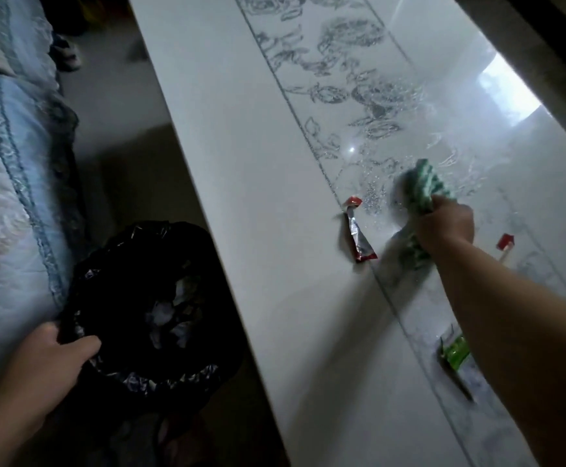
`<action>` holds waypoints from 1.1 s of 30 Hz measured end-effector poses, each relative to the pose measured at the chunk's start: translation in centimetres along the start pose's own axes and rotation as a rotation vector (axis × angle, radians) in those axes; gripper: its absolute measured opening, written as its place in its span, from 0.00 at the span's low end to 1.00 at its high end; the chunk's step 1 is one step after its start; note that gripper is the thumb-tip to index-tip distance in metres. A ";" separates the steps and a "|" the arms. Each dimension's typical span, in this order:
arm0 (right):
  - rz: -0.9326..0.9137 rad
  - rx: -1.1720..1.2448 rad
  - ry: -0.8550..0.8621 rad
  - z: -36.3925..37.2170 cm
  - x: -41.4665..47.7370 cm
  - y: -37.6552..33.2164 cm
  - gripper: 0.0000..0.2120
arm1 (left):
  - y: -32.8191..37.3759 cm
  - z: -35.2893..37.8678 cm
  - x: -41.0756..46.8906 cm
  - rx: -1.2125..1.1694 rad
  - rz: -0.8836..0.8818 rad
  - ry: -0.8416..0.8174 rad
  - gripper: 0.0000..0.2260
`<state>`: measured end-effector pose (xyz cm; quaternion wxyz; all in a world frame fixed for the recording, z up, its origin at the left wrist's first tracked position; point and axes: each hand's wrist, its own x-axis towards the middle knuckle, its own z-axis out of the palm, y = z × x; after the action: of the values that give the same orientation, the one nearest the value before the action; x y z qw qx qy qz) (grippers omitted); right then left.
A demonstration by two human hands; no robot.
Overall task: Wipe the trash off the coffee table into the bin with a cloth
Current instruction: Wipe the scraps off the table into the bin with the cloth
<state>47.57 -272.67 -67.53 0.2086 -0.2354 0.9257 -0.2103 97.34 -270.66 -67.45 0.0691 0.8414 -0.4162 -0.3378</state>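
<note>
My right hand point(445, 229) grips a green-and-white cloth point(424, 188) and presses it on the glossy white coffee table point(258, 183). A red-and-silver wrapper point(358, 232) lies just left of the cloth. A small red scrap point(505, 242) sits right of my wrist. A green wrapper point(455, 353) lies nearer to me, partly under my forearm. My left hand point(57, 353) holds the rim of a bin lined with a black bag point(146, 311), which stands on the floor beside the table's left edge and holds crumpled paper.
A light blue quilted sofa cover point(8, 183) fills the left side. Grey floor point(113, 109) runs between sofa and table. Shoes point(67, 52) lie far up the floor. A silver flower pattern point(345, 59) decorates the tabletop.
</note>
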 end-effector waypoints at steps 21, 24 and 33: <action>-0.599 -0.096 -0.368 11.4 -20.3 -3.1 0.18 | -3.6 0.9 -7.1 -0.125 -0.068 -0.059 0.14; -0.602 -0.082 -0.382 11.7 -23.1 -2.5 0.16 | -5.5 1.7 -8.3 -0.131 -0.082 -0.071 0.16; -0.545 -0.082 -0.518 11.1 -28.8 1.1 0.17 | -9.3 2.6 -11.7 -0.133 -0.119 -0.024 0.10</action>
<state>75.66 -259.96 -68.99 0.3626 -0.5267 0.7532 -0.1544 96.77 -255.48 -67.16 0.0997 0.8541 -0.3429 -0.3780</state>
